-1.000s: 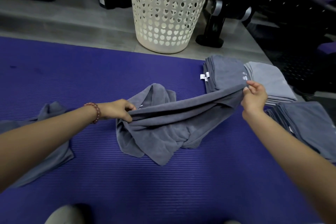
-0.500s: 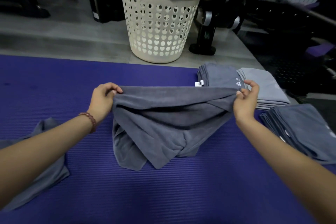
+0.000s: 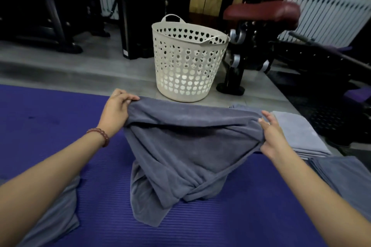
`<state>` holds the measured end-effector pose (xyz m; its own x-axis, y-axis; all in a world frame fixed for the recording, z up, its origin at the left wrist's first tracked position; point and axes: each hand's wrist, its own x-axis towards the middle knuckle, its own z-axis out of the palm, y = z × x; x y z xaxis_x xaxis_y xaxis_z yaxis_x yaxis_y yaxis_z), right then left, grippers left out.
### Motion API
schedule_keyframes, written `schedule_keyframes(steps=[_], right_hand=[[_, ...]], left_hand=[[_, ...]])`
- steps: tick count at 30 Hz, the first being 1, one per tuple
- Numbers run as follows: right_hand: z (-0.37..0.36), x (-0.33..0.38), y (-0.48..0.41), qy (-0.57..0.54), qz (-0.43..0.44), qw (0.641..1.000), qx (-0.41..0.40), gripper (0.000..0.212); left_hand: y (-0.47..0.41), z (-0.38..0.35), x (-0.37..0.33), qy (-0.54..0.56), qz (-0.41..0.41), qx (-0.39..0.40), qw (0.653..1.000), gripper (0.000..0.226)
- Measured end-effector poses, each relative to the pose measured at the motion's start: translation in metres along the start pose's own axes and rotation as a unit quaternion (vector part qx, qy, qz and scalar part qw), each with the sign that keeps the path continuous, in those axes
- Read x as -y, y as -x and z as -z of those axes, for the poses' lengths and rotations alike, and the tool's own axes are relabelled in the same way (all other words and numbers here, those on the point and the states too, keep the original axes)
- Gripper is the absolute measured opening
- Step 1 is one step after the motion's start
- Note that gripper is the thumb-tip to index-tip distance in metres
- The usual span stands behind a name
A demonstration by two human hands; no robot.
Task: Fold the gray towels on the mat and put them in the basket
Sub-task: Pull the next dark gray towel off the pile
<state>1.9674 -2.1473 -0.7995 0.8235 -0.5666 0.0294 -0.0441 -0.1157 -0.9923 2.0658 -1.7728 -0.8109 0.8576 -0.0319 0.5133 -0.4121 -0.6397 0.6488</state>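
Gray towel [image 3: 186, 146] is being held up over purple mat [image 3: 50, 118], top edge being pinched by L hand [image 3: 116, 110] at 9 o'clock & R hand [image 3: 271, 136] at 3; basket [image 3: 188, 70] is sitting at 12.

The gray towel [image 3: 180, 146] between the left hand [image 3: 116, 112] and right hand [image 3: 271, 136] is soft, matt, napped cloth. Under both hands the purple mat [image 3: 50, 122] is ribbed, dull, probably foam. Beyond them the cream basket [image 3: 188, 70] is smooth, perforated plastic. Glossy beads form the left wrist's bracelet [image 3: 99, 136].
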Motion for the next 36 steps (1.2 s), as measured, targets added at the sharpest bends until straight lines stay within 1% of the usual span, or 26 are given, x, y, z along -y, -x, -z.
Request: schedule_keyframes(steps=[2, 4, 5, 7, 8, 9, 11, 13, 14, 15, 17, 19, 21, 22, 23, 25, 26, 28, 30, 33, 34, 35, 36], right_hand=[[0.002, 0.005, -0.001, -0.047, -0.012, 0.999, 0.019, 0.024], [0.004, 0.004, -0.003, -0.01, 0.0, 1.0, -0.015, 0.031], [0.005, 0.002, -0.004, 0.021, 0.019, 0.999, -0.039, 0.032], [0.005, -0.002, -0.003, 0.052, 0.048, 0.996, -0.058, 0.03], [0.005, -0.002, -0.002, 0.057, 0.044, 0.995, -0.067, 0.029], [0.004, 0.001, -0.002, 0.044, 0.02, 0.996, -0.071, 0.028], [0.003, 0.012, -0.002, -0.045, -0.054, 0.997, -0.033, 0.028], [0.006, 0.024, -0.005, -0.086, -0.103, 0.99, 0.039, 0.026], [0.008, 0.027, -0.006, -0.082, -0.102, 0.989, 0.07, 0.028], [0.011, 0.027, -0.007, -0.071, -0.091, 0.99, 0.084, 0.032], [0.012, 0.025, -0.008, -0.021, -0.06, 0.996, 0.069, 0.036], [0.012, 0.016, -0.008, 0.02, -0.046, 0.998, 0.042, 0.035], [0.01, 0.002, -0.003, 0.046, -0.07, 0.996, 0.042, 0.027], [0.01, -0.006, 0.0, 0.068, -0.072, 0.994, 0.054, 0.022], [0.009, -0.015, 0.001, 0.089, -0.059, 0.992, 0.066, 0.021], [0.009, -0.031, 0.005, 0.133, 0.003, 0.987, 0.093, 0.033], [0.009, -0.037, 0.007, 0.167, 0.036, 0.98, 0.104, 0.038], [0.011, -0.045, 0.007, 0.223, 0.068, 0.964, 0.127, 0.042], [0.012, -0.046, 0.001, 0.273, 0.076, 0.944, 0.166, 0.048], [0.013, -0.045, -0.018, 0.356, 0.027, 0.894, 0.271, 0.056], [0.011, -0.045, -0.025, 0.379, 0.012, 0.879, 0.291, 0.056], [0.009, -0.046, -0.033, 0.389, 0.004, 0.873, 0.295, 0.054], [0.003, -0.044, -0.039, 0.386, -0.003, 0.878, 0.284, 0.052]], left_hand=[[-0.005, 0.005, -0.005, 0.027, 0.008, -0.031, 0.999, 0.031], [-0.008, 0.008, -0.003, 0.036, 0.022, -0.051, 0.998, 0.032], [-0.008, 0.009, -0.001, 0.033, 0.02, -0.049, 0.998, 0.033], [-0.005, 0.008, 0.002, 0.025, 0.002, -0.029, 0.999, 0.037], [-0.003, 0.008, 0.003, 0.024, -0.004, -0.022, 0.999, 0.039], [-0.003, 0.008, 0.001, 0.028, -0.008, -0.021, 0.999, 0.039], [-0.004, 0.009, -0.003, 0.05, -0.013, -0.015, 0.999, 0.033], [-0.009, 0.014, -0.008, 0.08, -0.012, 0.0, 0.997, 0.026], [-0.012, 0.017, -0.01, 0.085, -0.016, 0.006, 0.996, 0.029], [-0.015, 0.019, -0.011, 0.08, -0.023, 0.009, 0.996, 0.035], [-0.017, 0.022, -0.009, 0.056, -0.036, 0.035, 0.997, 0.048], [-0.011, 0.018, -0.005, 0.027, -0.024, 0.089, 0.995, 0.05], [0.001, 0.013, 0.0, 0.002, -0.001, 0.131, 0.991, 0.043], [0.007, 0.011, 0.002, -0.007, 0.01, 0.146, 0.989, 0.038], [0.012, 0.011, 0.006, -0.014, 0.021, 0.162, 0.986, 0.033], [0.02, 0.012, 0.014, -0.023, 0.044, 0.202, 0.978, 0.022], [0.024, 0.013, 0.017, -0.028, 0.051, 0.222, 0.973, 0.018], [0.027, 0.014, 0.022, -0.036, 0.052, 0.254, 0.965, 0.028], [0.024, 0.016, 0.023, -0.035, 0.065, 0.277, 0.958, 0.036], [0.007, 0.018, 0.023, -0.001, 0.089, 0.323, 0.942, 0.039], [0.0, 0.017, 0.022, 0.007, 0.091, 0.335, 0.938, 0.039], [-0.007, 0.016, 0.021, 0.002, 0.084, 0.341, 0.936, 0.039], [-0.015, 0.013, 0.023, -0.013, 0.076, 0.337, 0.938, 0.04]])
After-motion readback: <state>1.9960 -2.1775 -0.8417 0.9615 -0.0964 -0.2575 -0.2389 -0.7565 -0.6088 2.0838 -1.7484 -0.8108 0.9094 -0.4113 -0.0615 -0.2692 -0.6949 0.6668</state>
